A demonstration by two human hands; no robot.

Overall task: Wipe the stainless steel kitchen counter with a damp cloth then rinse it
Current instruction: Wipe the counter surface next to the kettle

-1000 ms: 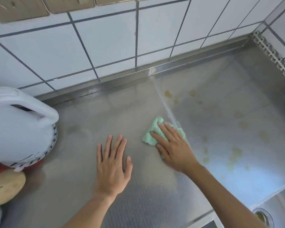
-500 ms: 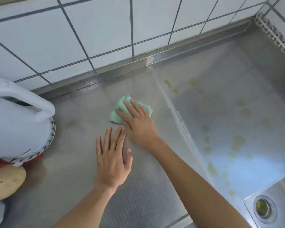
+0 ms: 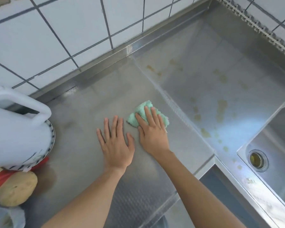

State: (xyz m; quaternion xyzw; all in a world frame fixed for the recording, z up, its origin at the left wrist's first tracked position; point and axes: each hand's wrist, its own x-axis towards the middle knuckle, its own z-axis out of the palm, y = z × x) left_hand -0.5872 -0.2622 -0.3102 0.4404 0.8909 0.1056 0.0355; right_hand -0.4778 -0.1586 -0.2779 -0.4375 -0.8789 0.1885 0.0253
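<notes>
1. One counter (image 3: 92,102): yellowish stains are sitting on its lower right section; wiping looks early, rinsing not begun.
2. One sink (image 3: 273,137), far right.
3. Two hands: left hand (image 3: 116,145) is lying flat, holding nothing; right hand (image 3: 152,130) is pressing flat-fingered.
4. One green cloth (image 3: 141,112), mid-counter under those fingers.

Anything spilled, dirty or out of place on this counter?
Yes: yellowish stains dot the counter section right of the seam, toward the sink. The green cloth under the right hand lies left of them.
</notes>
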